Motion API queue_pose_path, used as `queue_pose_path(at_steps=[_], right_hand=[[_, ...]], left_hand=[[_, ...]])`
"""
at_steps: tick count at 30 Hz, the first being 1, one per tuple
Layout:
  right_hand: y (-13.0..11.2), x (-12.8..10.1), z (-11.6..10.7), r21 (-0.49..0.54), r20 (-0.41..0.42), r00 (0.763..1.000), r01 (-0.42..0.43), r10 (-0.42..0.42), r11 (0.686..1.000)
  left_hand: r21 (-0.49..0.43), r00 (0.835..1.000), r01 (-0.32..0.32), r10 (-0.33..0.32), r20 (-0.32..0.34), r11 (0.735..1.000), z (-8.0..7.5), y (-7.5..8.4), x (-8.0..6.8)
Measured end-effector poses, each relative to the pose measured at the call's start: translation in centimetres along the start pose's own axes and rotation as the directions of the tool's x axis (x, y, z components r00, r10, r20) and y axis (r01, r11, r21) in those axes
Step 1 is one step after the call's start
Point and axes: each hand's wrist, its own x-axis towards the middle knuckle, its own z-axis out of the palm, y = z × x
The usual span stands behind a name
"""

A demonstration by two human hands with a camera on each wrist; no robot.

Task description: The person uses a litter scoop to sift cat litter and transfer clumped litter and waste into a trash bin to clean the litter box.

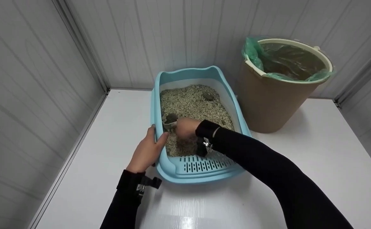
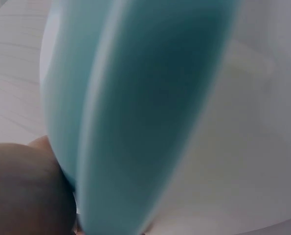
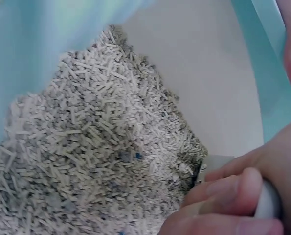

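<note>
The right hand grips a grey scoop sunk in the litter; the left hand clasps the blue litter box rim on the counter; best to lift level, shaking gently, so that only the dark clump rides up.

Tabletop: open surface left, front and right-front of the litter box.
Walls: close on left, rear and right; box sits near the rear corner.
Bin: stands just right of the box, blocking that side.
Box interior: left hand on left rim, right hand with scoop fill the near half; far half of litter open from above.
</note>
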Motion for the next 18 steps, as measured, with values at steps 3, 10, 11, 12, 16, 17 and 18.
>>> queue_pose_path(at_steps=[3, 10, 11, 12, 16, 17, 18], right_hand=[[0.5, 0.0, 0.3, 0.083, -0.037, 0.999, -0.02, 0.024, 0.996], [0.6, -0.7, 0.1, -0.222, 0.027, 0.997, -0.065, 0.073, 0.973], [0.7, -0.7, 0.1, -0.274, 0.041, 0.996, -0.065, 0.079, 0.96], [0.8, -0.8, 0.1, -0.312, 0.041, 0.996, -0.061, 0.077, 0.948], [1.6, -1.2, -0.3, -0.31, 0.065, 0.996, -0.03, 0.053, 0.95], [1.9, -1.3, -0.4, -0.292, 0.068, 0.997, -0.016, 0.038, 0.956], [2.2, -1.4, -0.6, -0.251, 0.066, 0.997, -0.013, 0.031, 0.968]], left_hand=[[-0.008, 1.0, 0.005, -0.005, 0.002, 1.0, -0.1, 0.0, 0.0], [0.003, 1.0, 0.0, 0.0, -0.006, 1.0, -0.1, 0.0, -0.1], [0.003, 1.0, -0.001, 0.001, -0.006, 1.0, -0.1, -0.1, -0.1], [0.0, 1.0, 0.0, 0.0, -0.005, 1.0, -0.1, -0.1, -0.1], [-0.003, 1.0, -0.006, 0.006, -0.006, 1.0, 0.0, -0.1, -0.1], [-0.001, 1.0, -0.008, 0.008, -0.007, 1.0, 0.0, -0.1, 0.0], [-0.002, 1.0, -0.01, 0.01, -0.007, 1.0, 0.0, -0.1, 0.0]])
